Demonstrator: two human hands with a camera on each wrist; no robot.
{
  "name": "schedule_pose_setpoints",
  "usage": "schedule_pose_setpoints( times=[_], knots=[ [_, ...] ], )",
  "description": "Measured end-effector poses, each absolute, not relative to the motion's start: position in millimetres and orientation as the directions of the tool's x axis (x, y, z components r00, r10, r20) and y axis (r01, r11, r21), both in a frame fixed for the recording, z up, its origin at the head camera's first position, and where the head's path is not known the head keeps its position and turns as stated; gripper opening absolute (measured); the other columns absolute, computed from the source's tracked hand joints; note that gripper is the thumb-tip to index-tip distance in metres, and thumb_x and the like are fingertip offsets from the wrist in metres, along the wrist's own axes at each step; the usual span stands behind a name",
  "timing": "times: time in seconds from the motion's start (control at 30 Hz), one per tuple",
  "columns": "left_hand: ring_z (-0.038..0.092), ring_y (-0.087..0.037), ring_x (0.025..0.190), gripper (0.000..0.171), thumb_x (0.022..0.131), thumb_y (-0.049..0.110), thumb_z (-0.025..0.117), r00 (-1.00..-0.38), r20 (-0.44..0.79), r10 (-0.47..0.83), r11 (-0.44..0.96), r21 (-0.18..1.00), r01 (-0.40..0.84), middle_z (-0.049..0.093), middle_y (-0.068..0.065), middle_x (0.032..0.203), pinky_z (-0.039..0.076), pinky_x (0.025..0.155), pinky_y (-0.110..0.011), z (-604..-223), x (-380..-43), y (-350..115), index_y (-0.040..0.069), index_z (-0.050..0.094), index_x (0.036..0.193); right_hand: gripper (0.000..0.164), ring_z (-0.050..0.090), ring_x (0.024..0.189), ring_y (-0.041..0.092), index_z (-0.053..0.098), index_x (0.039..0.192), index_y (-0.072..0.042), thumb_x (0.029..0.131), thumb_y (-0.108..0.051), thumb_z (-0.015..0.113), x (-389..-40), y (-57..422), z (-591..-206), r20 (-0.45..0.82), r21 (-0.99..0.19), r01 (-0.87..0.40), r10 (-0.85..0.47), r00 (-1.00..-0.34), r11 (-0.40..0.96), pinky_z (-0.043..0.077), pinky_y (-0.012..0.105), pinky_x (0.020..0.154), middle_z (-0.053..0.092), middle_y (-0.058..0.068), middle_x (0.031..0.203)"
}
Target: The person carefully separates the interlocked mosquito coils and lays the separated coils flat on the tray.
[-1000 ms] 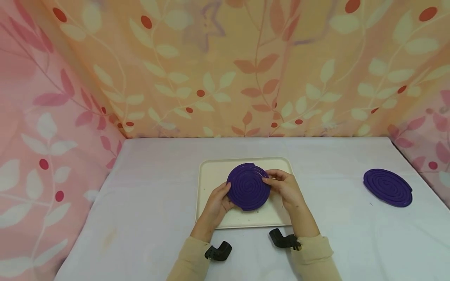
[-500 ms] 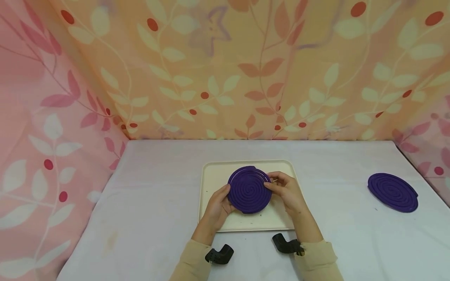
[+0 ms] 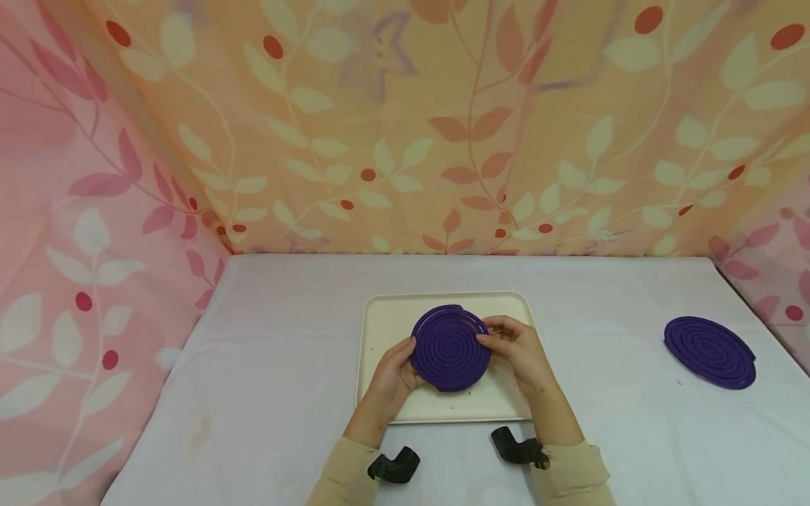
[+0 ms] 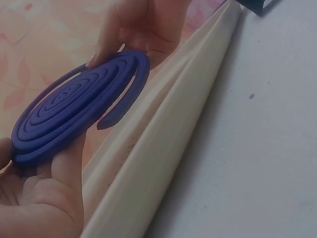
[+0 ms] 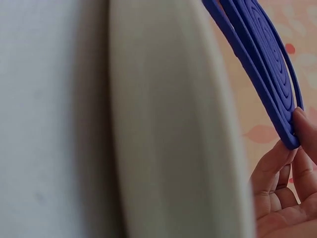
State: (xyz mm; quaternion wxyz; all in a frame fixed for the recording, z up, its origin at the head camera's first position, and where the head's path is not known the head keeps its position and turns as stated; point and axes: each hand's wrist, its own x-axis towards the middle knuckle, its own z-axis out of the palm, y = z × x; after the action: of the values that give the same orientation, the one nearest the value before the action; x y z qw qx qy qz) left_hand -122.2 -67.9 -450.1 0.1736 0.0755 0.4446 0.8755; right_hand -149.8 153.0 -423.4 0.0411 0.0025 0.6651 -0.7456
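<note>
A purple spiral mosquito coil [image 3: 451,349] is held up over the cream tray, its face turned toward the head camera. My left hand [image 3: 391,376] grips its left edge, thumb on the face and fingers behind. My right hand [image 3: 520,353] pinches the upper right edge between thumb and fingers. In the left wrist view, the outer strand of the coil [image 4: 69,99] stands a little apart from the inner rings, and one strand end sticks out free. The right wrist view shows the coil [image 5: 262,64] edge-on, with the right fingertips at its lower end.
The shallow cream tray [image 3: 380,316] lies under both hands, with a few dark crumbs on it. A second purple coil [image 3: 710,352] lies on the white tablecloth [image 3: 266,365] at the right. Patterned cloth [image 3: 354,119] hangs behind and at the sides.
A thin gap between the coil's outer strand and its rings has spread along the top edge. Both hands keep their hold; the head view has shifted slightly.
</note>
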Motion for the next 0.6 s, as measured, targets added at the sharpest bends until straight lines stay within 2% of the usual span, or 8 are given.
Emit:
schedule_pose_setpoints(
  times=[0.6],
  knots=[
    [0.064,-0.014,0.098,0.05,0.104,0.022,0.033,-0.925,-0.003,0.381,-0.551,0.802,-0.23,0.066,-0.002,0.109,0.054,0.081,-0.03,-452.9,-124.0,-67.4,-0.015,0.029,0.138,0.014,0.056,0.069,0.009,0.067,0.092,-0.005,0.082,0.005,0.066,-149.7,154.7,-423.3,-0.092,-0.988,0.097,-0.053,-0.994,-0.119,0.052,0.021,0.061,0.059,-0.001,0.077]
  ],
)
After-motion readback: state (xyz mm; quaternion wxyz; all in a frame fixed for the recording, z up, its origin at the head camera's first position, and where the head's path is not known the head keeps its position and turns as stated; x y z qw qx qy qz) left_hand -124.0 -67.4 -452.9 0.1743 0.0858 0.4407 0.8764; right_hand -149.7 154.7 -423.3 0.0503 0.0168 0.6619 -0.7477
